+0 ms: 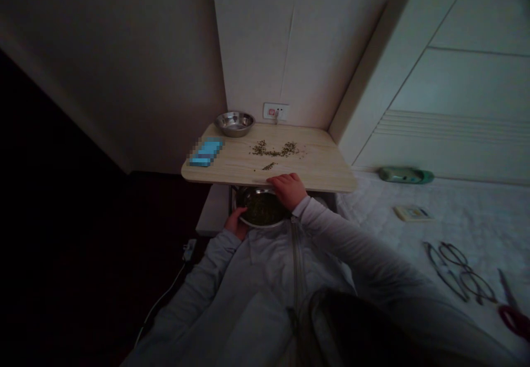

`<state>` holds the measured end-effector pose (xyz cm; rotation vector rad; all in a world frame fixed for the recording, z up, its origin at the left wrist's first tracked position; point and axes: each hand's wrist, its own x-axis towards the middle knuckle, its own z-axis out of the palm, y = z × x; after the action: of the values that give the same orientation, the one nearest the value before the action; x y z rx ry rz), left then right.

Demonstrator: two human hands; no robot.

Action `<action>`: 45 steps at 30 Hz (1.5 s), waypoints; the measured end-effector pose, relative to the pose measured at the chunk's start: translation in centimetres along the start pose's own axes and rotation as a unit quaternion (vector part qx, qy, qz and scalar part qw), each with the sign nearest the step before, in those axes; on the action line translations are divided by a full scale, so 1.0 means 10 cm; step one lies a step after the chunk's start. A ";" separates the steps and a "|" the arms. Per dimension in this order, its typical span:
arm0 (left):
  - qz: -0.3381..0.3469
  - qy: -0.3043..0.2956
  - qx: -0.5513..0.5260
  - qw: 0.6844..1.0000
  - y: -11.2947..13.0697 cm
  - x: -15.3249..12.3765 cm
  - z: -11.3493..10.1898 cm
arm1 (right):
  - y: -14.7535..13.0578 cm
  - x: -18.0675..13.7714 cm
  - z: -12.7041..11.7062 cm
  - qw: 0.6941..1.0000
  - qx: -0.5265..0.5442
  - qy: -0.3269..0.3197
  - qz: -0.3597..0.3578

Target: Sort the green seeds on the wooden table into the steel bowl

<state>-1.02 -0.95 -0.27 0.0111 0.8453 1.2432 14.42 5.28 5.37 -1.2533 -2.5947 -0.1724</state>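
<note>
Two bare hands sat near the centre of my view. The left hand (236, 223) held the rim of a steel bowl (260, 226) just below the front edge of a tabletop (321, 164), its greenish contents too dim to make out. The right hand (289, 190) rested its bent fingers at that edge; I couldn't tell whether they pinched anything. Loose green grains (274, 153) lay in a curve at mid-frame, with a short strip nearer the fingers. I judged the step in hand to be handling grains between top and bowl; the next move seemed to call for a level bowl and light fingertips. The tabletop was pale, smooth and wood-patterned, round-cornered; a second bowl (235, 131), on its upper-left corner, was shiny, thin-rimmed metal.
</note>
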 end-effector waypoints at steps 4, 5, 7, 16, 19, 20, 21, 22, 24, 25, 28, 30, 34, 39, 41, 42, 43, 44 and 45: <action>0.001 0.000 0.000 1.000 0.00 0.02 -0.01 | 0.02 -0.09 0.00 1.000 0.012 0.007 -0.009; 0.001 -0.001 0.001 1.000 0.00 0.02 -0.02 | 0.02 -0.08 0.00 1.000 0.013 0.010 -0.009; 0.003 0.000 0.002 1.000 -0.01 0.03 -0.02 | 0.03 -0.03 0.00 1.000 0.009 0.016 0.000; 0.009 0.009 0.005 1.000 -0.02 0.02 -0.01 | 0.00 0.42 -0.01 0.998 -0.023 0.010 0.061; 0.007 0.009 0.008 1.000 -0.01 0.01 -0.01 | -0.03 0.39 0.01 0.998 -0.023 -0.007 0.052; 0.007 0.011 0.007 1.000 -0.01 0.01 -0.02 | -0.04 0.35 0.02 0.999 -0.021 -0.010 0.045; 0.007 0.012 0.005 1.000 -0.01 0.02 -0.02 | -0.05 0.31 0.03 0.999 -0.017 -0.010 0.038; 0.008 0.011 0.003 1.000 -0.01 0.02 -0.02 | -0.05 0.25 0.04 0.999 -0.012 -0.007 0.032; 0.009 0.007 0.000 1.000 -0.01 0.04 -0.03 | -0.06 0.13 0.05 1.000 -0.003 0.003 0.020; 0.008 0.004 0.001 1.000 -0.01 0.04 -0.03 | -0.06 0.07 0.06 1.000 0.002 0.008 0.014; 0.009 0.001 0.012 1.000 -0.02 0.06 -0.04 | -0.05 -0.07 0.06 1.000 0.016 0.017 -0.003; 0.016 0.005 0.019 1.000 -0.02 0.06 -0.04 | -0.04 -0.14 0.05 0.999 0.025 0.020 -0.012; 0.012 0.017 0.021 1.000 -0.01 0.04 -0.03 | 0.00 -0.16 0.05 0.999 0.038 0.027 -0.004; 0.018 0.010 0.017 1.000 -0.01 0.01 0.00 | 0.05 0.07 0.02 0.998 0.016 0.041 0.039; 0.021 0.012 0.018 1.000 -0.01 0.01 0.00 | 0.05 0.20 0.02 0.998 0.007 0.040 0.050; 0.023 0.014 0.019 0.999 -0.01 0.01 0.00 | 0.04 0.26 0.02 0.998 0.004 0.039 0.054; 0.022 0.015 0.019 0.999 -0.01 0.02 0.00 | 0.04 0.31 0.02 0.998 0.001 0.035 0.054; 0.020 0.014 0.019 1.000 -0.01 0.02 -0.01 | 0.02 0.36 0.03 0.998 -0.001 0.032 0.053; 0.014 0.011 0.018 1.000 -0.01 0.03 -0.01 | 0.01 0.38 0.04 0.998 -0.003 0.027 0.053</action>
<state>-0.96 -0.83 -0.57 0.0385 0.8901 1.2565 12.17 8.35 6.04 -1.3650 -2.4765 -0.1917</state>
